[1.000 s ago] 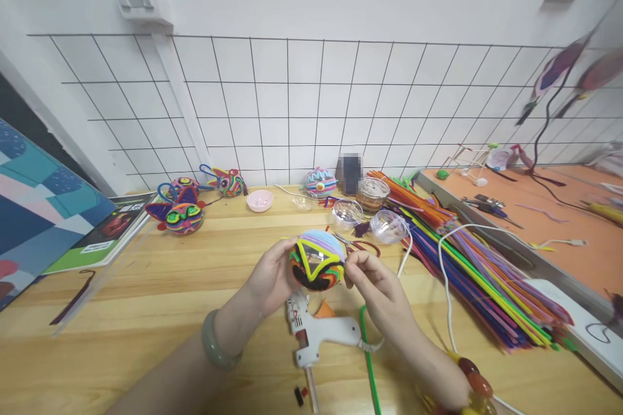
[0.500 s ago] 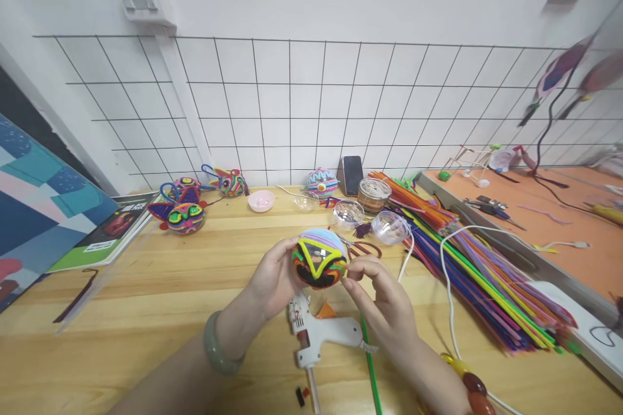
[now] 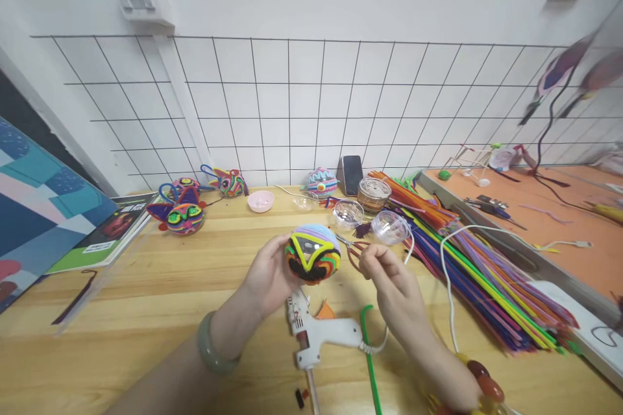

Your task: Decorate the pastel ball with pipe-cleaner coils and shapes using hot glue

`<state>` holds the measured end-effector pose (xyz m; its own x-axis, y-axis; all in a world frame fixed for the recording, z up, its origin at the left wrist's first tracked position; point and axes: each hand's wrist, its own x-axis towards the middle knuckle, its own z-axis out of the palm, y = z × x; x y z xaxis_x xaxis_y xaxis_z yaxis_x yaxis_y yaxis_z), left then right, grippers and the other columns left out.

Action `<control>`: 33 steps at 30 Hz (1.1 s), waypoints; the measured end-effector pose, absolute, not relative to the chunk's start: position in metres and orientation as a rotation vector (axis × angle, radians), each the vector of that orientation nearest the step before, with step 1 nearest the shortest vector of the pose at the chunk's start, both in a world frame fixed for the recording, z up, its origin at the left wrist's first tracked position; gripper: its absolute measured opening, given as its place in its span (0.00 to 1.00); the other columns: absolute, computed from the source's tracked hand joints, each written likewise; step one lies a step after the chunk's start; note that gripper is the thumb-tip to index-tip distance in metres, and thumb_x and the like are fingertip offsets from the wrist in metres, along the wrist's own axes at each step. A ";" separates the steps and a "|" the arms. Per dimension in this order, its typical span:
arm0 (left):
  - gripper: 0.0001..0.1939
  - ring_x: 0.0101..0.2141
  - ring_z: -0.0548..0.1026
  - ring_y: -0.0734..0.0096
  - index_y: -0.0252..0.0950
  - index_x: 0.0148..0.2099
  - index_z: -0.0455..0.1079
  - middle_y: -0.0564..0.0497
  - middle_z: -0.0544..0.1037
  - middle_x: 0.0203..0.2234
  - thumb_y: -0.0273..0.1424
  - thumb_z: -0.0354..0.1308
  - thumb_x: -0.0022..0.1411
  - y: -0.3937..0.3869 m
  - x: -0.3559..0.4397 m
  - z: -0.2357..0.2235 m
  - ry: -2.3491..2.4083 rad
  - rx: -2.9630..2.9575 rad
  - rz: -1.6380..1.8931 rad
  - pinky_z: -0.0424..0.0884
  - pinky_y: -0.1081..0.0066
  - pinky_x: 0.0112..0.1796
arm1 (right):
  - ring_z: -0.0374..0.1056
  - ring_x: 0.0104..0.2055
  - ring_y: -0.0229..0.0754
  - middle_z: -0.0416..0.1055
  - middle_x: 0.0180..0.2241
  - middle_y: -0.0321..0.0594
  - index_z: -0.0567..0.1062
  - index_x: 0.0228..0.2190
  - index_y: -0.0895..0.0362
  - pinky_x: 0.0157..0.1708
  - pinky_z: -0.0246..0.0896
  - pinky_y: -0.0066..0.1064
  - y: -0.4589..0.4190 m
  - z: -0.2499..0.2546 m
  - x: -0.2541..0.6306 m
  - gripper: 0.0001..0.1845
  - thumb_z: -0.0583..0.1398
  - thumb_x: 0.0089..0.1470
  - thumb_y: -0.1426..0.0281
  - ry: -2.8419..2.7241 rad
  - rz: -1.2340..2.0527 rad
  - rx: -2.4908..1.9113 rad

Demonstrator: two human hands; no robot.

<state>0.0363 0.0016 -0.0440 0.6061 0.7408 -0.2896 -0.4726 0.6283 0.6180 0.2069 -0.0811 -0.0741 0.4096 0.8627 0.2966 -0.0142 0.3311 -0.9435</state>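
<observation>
Left hand (image 3: 272, 275) gripping ball (image 3: 312, 254), its fingertips partly hidden
Right of the ball, right hand (image 3: 392, 275) is pinching narrowly, contents unclear.

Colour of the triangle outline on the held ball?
Yellow, on the ball; the head view shows it best.

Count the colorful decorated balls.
5: held ball in left hand; eared ball and rear ball by magazine; fish-like ball left of pink bowl; striped ball left of phone. More may be hidden.
</observation>
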 end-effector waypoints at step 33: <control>0.30 0.48 0.70 0.60 0.35 0.59 0.59 0.45 0.74 0.45 0.35 0.60 0.55 -0.006 0.012 -0.018 0.576 1.345 0.537 0.63 0.65 0.47 | 0.75 0.32 0.42 0.80 0.28 0.38 0.80 0.31 0.52 0.38 0.71 0.35 -0.081 -0.072 0.203 0.15 0.71 0.38 0.64 -0.885 0.908 -1.129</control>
